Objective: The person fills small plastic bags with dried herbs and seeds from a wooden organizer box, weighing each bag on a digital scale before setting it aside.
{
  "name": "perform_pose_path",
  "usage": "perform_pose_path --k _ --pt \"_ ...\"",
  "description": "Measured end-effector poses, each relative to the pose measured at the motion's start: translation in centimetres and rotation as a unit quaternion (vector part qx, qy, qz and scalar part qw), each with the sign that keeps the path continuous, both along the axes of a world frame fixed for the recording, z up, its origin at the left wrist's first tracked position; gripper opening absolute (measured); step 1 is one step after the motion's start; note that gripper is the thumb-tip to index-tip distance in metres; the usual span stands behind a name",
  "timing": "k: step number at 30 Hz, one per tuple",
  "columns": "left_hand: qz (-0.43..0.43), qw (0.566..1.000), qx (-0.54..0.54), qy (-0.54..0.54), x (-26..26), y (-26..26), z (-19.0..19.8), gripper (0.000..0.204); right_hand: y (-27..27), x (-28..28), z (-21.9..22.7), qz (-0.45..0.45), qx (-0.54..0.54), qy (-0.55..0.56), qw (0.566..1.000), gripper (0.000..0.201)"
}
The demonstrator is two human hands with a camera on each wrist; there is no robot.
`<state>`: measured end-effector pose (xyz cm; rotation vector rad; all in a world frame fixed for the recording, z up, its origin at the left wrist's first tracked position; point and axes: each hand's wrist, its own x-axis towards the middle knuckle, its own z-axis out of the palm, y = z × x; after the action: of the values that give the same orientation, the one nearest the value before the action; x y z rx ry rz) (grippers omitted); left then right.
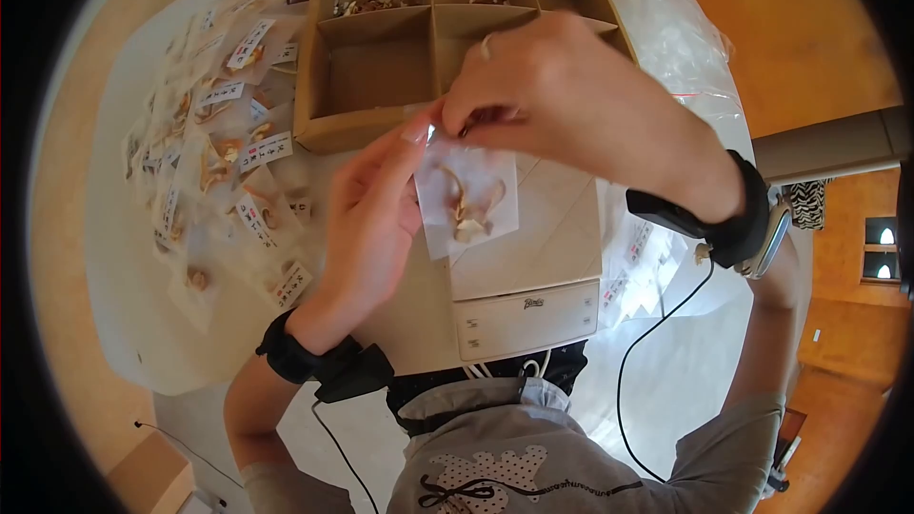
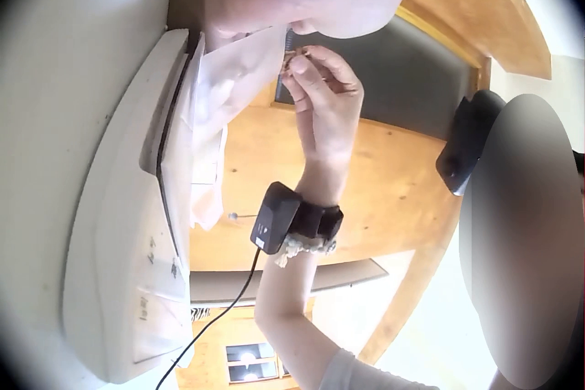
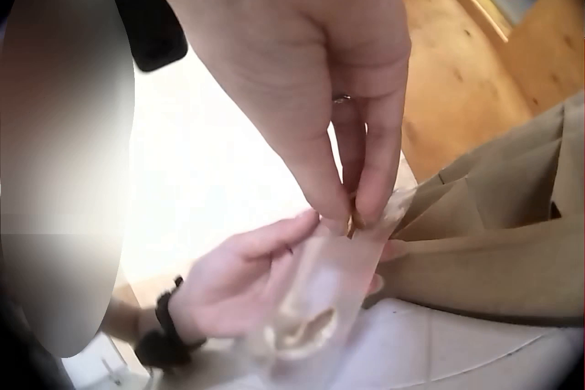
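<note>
My left hand (image 1: 367,205) holds a small translucent bag (image 1: 495,176) by its top edge, thumb against the rim. Beige and brown dried slices (image 1: 468,219) lie in the bag's lower part, which hangs over a white digital scale (image 1: 528,319). Just above the bag's mouth, my right hand (image 1: 552,81) pinches a small brown piece (image 3: 351,224) between thumb and fingertips; its kind cannot be made out. In the left wrist view the right hand (image 2: 324,102) shows from the side, fingertips together around the piece, beside the bag (image 2: 233,74).
A divided cardboard box (image 1: 305,86) stands beyond the hands, with dried pieces (image 1: 381,4) in several compartments. Many filled, labelled bags (image 1: 224,148) spread over the table's left side. Clear plastic packaging (image 1: 657,257) lies right of the scale. A black cable (image 1: 621,390) hangs from the right wrist.
</note>
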<state>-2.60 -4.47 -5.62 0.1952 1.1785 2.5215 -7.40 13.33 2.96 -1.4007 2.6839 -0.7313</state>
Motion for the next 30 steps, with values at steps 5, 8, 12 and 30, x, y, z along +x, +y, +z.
perform_pose_path --k 5,8,12,30 --pt "-0.007 1.000 0.000 -0.005 -0.1 0.0 0.1 0.037 -0.2 0.4 0.2 -0.019 -0.022 -0.087 0.996 0.011" --pt "0.019 0.999 -0.022 0.013 -0.2 0.1 0.1 0.033 -0.1 -0.2 0.7 -0.005 -0.051 -0.078 0.996 0.012" --pt "0.030 0.999 0.017 0.006 -0.2 0.0 0.7 0.036 -0.4 0.1 0.9 -0.119 -0.099 0.023 0.988 0.014" --pt "-0.127 0.946 -0.260 0.144 0.9 -0.1 2.8 0.022 4.5 8.8 -3.0 -0.254 -0.341 -0.401 0.812 0.010"
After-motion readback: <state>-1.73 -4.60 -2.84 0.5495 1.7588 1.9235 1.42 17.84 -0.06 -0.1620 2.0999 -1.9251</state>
